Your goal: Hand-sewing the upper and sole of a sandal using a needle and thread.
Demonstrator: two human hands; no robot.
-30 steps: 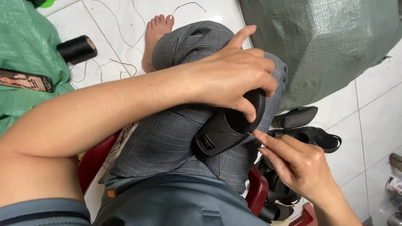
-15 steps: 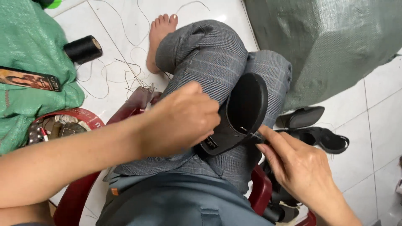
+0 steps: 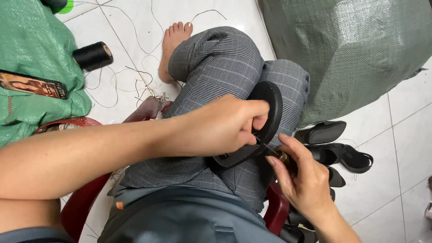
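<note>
1. A black shoe sole (image 3: 269, 108) rests on the person's lap, tilted against the grey checked trousers (image 3: 234, 67). It looks light, stiff and rubbery, best gripped around its rim.
2. The left hand (image 3: 225, 128) is curled shut around the sole's lower edge, thumb and fingers pinching it.
3. The right hand (image 3: 303, 180) is closed on a small brass-tipped awl (image 3: 281, 156), its point touching the sole.
4. More black sandals (image 3: 335, 144) lie on the tiled floor just beside the right knee.
5. A black thread spool (image 3: 92, 55) and loose thread (image 3: 135, 81) lie well apart on the left, near a green sack (image 3: 31, 54); a larger grey-green sack (image 3: 351, 49) sits on the right.
</note>
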